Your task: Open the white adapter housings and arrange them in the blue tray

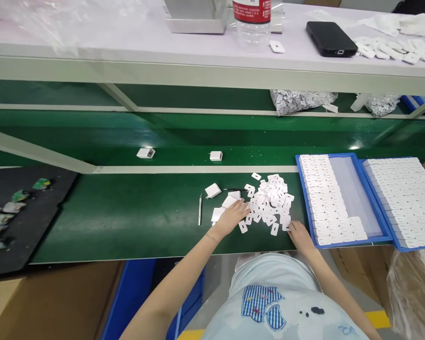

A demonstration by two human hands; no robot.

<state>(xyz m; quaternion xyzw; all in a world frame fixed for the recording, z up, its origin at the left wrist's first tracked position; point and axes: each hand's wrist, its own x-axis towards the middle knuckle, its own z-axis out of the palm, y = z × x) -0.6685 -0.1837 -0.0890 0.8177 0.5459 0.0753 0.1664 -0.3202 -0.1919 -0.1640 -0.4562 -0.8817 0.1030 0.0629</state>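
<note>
A loose pile of small white plastic plates (269, 200), each with a slot, lies on the green bench. My left hand (232, 218) reaches to the pile's left side, palm down, fingers stretched out over the white pieces there. Beside it are several white plastic housings (213, 191), partly hidden by the hand. My right hand (301, 236) rests at the pile's lower right, near the bench edge, with its fingers out and the tips touching or close to a plate. Neither hand visibly lifts anything. A slim light-coloured knife (200, 209) lies left of the housings.
At right stand a partly filled blue tray (308, 208) and a fuller one (398, 238), both with rows of white parts. Two white housings (216, 156) sit on the green strip behind. A black board (38, 212) is at left. The shelf above holds a bottle (252, 28) and black phone (331, 38).
</note>
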